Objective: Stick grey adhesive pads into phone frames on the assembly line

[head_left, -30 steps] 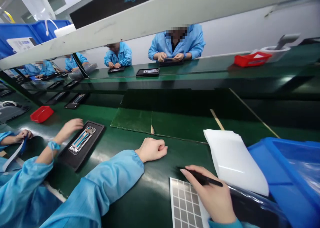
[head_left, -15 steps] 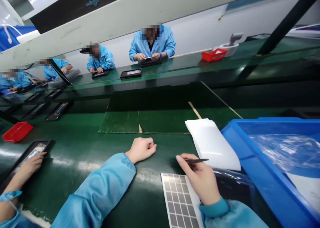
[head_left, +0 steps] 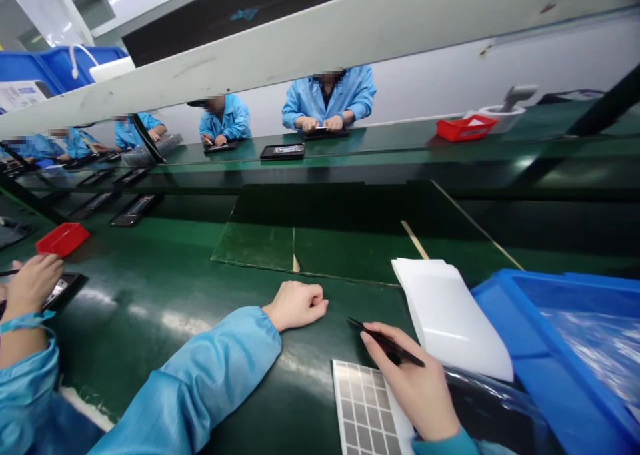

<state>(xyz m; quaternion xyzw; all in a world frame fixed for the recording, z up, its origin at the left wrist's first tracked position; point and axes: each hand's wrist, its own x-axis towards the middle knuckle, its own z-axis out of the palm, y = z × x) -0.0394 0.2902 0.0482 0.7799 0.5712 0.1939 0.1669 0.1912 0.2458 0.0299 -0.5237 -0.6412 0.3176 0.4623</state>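
My left hand [head_left: 296, 305] rests on the green bench in a loose fist, and nothing shows in it. My right hand [head_left: 411, 380] is closed on black tweezers [head_left: 387, 342], whose tips point up and to the left, apart from the bench things. Below that hand lies a sheet of grey square stickers [head_left: 367, 412], its right part hidden by the hand. A stack of white sheets [head_left: 450, 315] sits just beyond the right hand. Dark glossy plastic [head_left: 495, 402] lies to the right of my wrist, partly under the white sheets.
A blue bin [head_left: 530, 335] with clear plastic wrap stands at the right. At the left edge, a co-worker's hand [head_left: 35, 282] is over a black tray [head_left: 67, 288] near a red box [head_left: 63, 240]. Across the bench, other people in blue work at black trays [head_left: 283, 151].
My tweezers have swung round, from pointing right to pointing left. The view has shifted, and the neighbour's hand is now farther left. My left hand keeps its closed pose.
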